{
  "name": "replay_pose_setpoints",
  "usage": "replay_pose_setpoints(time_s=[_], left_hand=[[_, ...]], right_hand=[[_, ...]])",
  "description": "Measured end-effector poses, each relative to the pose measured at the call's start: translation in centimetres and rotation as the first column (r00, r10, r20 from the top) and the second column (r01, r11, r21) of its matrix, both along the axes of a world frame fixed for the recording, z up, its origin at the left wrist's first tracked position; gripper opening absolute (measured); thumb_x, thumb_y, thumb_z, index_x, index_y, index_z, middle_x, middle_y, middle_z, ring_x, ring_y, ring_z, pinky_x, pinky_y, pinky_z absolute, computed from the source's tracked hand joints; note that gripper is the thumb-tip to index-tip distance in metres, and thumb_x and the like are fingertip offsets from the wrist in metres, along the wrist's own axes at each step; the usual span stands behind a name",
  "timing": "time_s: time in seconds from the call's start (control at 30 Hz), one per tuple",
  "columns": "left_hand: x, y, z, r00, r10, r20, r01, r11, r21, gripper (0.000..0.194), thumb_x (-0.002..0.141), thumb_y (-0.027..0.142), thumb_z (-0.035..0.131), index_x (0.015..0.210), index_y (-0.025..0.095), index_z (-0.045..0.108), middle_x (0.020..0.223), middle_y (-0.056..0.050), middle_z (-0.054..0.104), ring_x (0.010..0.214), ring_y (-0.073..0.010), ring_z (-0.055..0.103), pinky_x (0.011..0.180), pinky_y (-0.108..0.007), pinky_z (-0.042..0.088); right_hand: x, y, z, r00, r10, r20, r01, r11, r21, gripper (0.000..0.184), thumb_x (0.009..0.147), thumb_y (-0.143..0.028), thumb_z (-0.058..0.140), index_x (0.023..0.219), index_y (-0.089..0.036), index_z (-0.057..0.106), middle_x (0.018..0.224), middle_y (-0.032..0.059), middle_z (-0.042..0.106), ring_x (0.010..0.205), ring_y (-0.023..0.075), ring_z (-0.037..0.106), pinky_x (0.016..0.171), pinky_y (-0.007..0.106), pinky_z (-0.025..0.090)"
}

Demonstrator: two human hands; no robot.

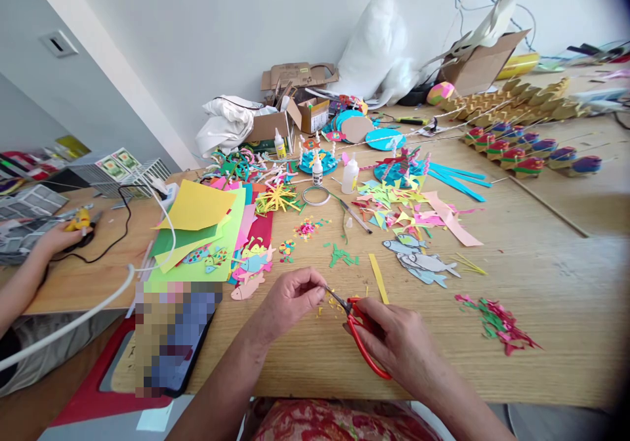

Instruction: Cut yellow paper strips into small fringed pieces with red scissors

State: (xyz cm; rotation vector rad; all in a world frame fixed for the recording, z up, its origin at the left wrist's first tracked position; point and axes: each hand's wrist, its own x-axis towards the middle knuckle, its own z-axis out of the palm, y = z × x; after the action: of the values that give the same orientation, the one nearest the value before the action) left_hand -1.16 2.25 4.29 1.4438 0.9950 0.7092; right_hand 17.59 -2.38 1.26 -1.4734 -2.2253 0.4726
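1 pr. scissors (357,339), red-handled w/ dark metal blades, was held over desk (443,369) in R hand (401,333), grip wrapped round handles. By blade tip, L hand (293,300) was pinched narrow; contents, if any, couldn't be told. Beyond, 3 small bottles (350,177) & 1 flat yellow strip (378,278) were seen.

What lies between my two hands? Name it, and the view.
Head view: red-handled scissors, gripped by your right hand, blades pointing toward your left hand; yellow scraps lie beneath.
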Motion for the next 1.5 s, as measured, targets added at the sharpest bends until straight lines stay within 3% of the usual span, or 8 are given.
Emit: replay_pose_setpoints(time_s=[0.2, 0.4, 0.53, 0.67, 0.93, 1.07, 1.3, 1.5], left_hand=[[-0.1, -0.1, 0.0, 0.999, 0.018, -0.042, -0.018, 1.000, 0.011, 0.009, 0.073, 0.025, 0.049, 0.073, 0.015, 0.050, 0.064, 0.003, 0.044, 0.061, -0.0094, 0.042, 0.058, -0.020, 0.034], [-0.7, -0.1, -0.6, 0.984, 0.033, -0.177, -0.007, 0.990, 0.141, 0.006, 0.076, 0.020, 0.046, 0.075, 0.016, 0.050, 0.066, 0.003, 0.047, 0.062, -0.0095, 0.045, 0.059, -0.019, 0.036], [-0.7, -0.3, -0.5, 0.938, 0.087, -0.334, 0.010, 0.960, 0.279, 0.007, 0.076, 0.014, 0.045, 0.074, 0.017, 0.052, 0.069, 0.002, 0.053, 0.065, -0.0105, 0.049, 0.061, -0.020, 0.038], [-0.3, -0.6, -0.1, 0.896, 0.080, -0.437, 0.079, 0.939, 0.334, 0.010, 0.075, 0.013, 0.046, 0.074, 0.017, 0.055, 0.071, 0.000, 0.057, 0.066, -0.0120, 0.052, 0.061, -0.021, 0.038], [0.4, -0.6, -0.4, 0.872, 0.018, -0.490, 0.179, 0.919, 0.352, 0.015, 0.078, 0.012, 0.044, 0.077, 0.017, 0.058, 0.075, -0.002, 0.061, 0.070, -0.0145, 0.053, 0.064, -0.023, 0.040], [0.3, -0.5, -0.1, 0.883, 0.027, -0.469, 0.151, 0.930, 0.336, 0.014, 0.078, 0.013, 0.044, 0.075, 0.017, 0.057, 0.074, -0.002, 0.060, 0.070, -0.0139, 0.054, 0.064, -0.022, 0.039], [1.0, -0.6, -0.5, 0.955, 0.048, -0.292, 0.030, 0.966, 0.257, 0.011, 0.080, 0.021, 0.044, 0.082, 0.015, 0.054, 0.071, 0.000, 0.055, 0.065, -0.0112, 0.049, 0.058, -0.020, 0.037], [1.2, -0.3, -0.5, 0.935, 0.058, -0.350, 0.074, 0.933, 0.353, 0.014, 0.080, 0.017, 0.044, 0.069, 0.016, 0.052, 0.065, 0.002, 0.050, 0.063, -0.0111, 0.045, 0.058, -0.020, 0.034]], right_hand=[[-0.2, 0.1, -0.1, 0.999, -0.009, -0.038, 0.006, 0.997, -0.073, 0.024, 0.085, -0.034, 0.041, 0.067, -0.019, 0.049, 0.053, -0.0013, 0.051, 0.045, 0.0121, 0.046, 0.046, 0.022, 0.027], [-0.5, 0.6, 0.8, 0.952, -0.012, -0.304, -0.096, 0.936, -0.339, 0.024, 0.083, -0.033, 0.042, 0.064, -0.019, 0.044, 0.053, -0.0047, 0.043, 0.049, 0.0099, 0.038, 0.046, 0.020, 0.028], [-0.8, 1.1, 1.1, 0.879, -0.047, -0.475, -0.181, 0.888, -0.423, 0.021, 0.078, -0.034, 0.047, 0.065, -0.019, 0.046, 0.056, -0.0045, 0.044, 0.053, 0.0100, 0.040, 0.048, 0.020, 0.031], [-1.5, 2.0, 1.3, 0.831, -0.128, -0.541, -0.077, 0.937, -0.340, 0.014, 0.070, -0.029, 0.056, 0.070, -0.019, 0.046, 0.060, -0.0043, 0.047, 0.055, 0.0108, 0.044, 0.052, 0.021, 0.036], [-2.7, 3.1, 1.7, 0.914, -0.027, -0.404, -0.036, 0.988, -0.149, 0.004, 0.073, -0.019, 0.047, 0.070, -0.020, 0.045, 0.057, -0.0044, 0.048, 0.051, 0.0105, 0.042, 0.048, 0.021, 0.033], [-2.5, 3.1, 1.4, 0.877, -0.051, -0.477, -0.046, 0.981, -0.190, 0.006, 0.074, -0.020, 0.048, 0.070, -0.020, 0.045, 0.058, -0.0046, 0.047, 0.052, 0.0103, 0.042, 0.049, 0.021, 0.034], [-2.6, 3.4, 0.4, 0.617, -0.229, -0.753, -0.024, 0.951, -0.309, 0.017, 0.070, -0.030, 0.059, 0.074, -0.020, 0.045, 0.067, -0.0023, 0.053, 0.058, 0.0114, 0.049, 0.054, 0.022, 0.042], [-2.4, 3.4, 0.6, 0.684, -0.207, -0.699, -0.038, 0.947, -0.318, 0.018, 0.071, -0.033, 0.058, 0.074, -0.020, 0.046, 0.067, -0.0014, 0.053, 0.061, 0.0127, 0.051, 0.057, 0.024, 0.043]])
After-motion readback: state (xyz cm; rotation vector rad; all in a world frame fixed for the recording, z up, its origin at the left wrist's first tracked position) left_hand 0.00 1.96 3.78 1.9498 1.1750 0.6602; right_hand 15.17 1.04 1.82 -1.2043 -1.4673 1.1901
